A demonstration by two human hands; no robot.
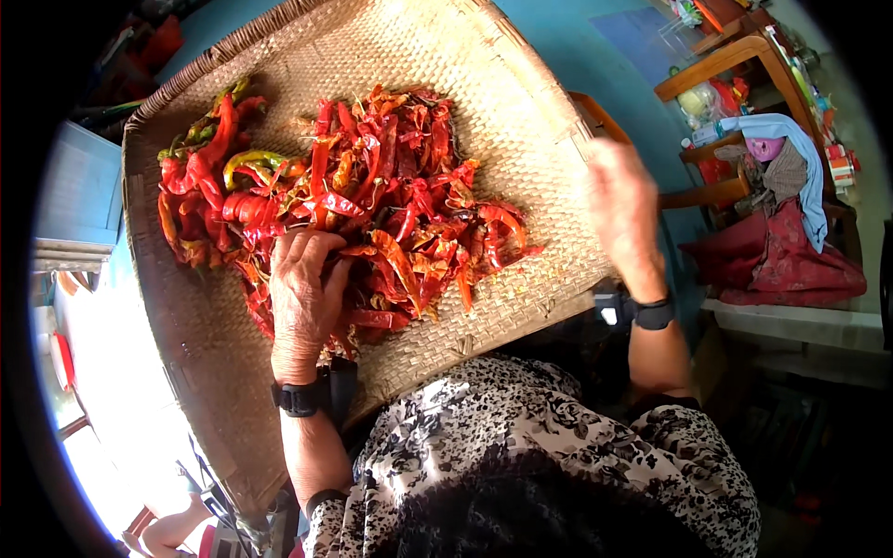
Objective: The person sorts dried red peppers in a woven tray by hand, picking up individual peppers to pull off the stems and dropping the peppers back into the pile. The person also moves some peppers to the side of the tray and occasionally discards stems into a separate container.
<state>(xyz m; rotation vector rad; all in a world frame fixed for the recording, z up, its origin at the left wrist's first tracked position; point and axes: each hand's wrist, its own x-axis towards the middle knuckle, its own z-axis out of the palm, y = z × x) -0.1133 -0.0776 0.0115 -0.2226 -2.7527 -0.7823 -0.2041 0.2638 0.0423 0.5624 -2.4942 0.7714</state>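
A wide woven bamboo tray (484, 65) lies tilted in front of me with a heap of dried, wrinkled red chili peppers (409, 195) on it. A few greenish-yellow ones (256, 166) lie at the heap's left. My left hand (305, 279) is at the near left side of the heap, its fingers curled down around red chilies and the tips partly hidden. Over the tray's right rim, my right hand (621, 209) is raised and smeared by motion, so its fingers and anything in them do not show. Both wrists wear black bands.
To the right stands a wooden chair (716, 191) hung with a light blue cloth (807, 167) and a dark red cloth (781, 260). A light blue panel (79, 186) is at the left. Part of another person's bare limb (177, 528) shows at the lower left.
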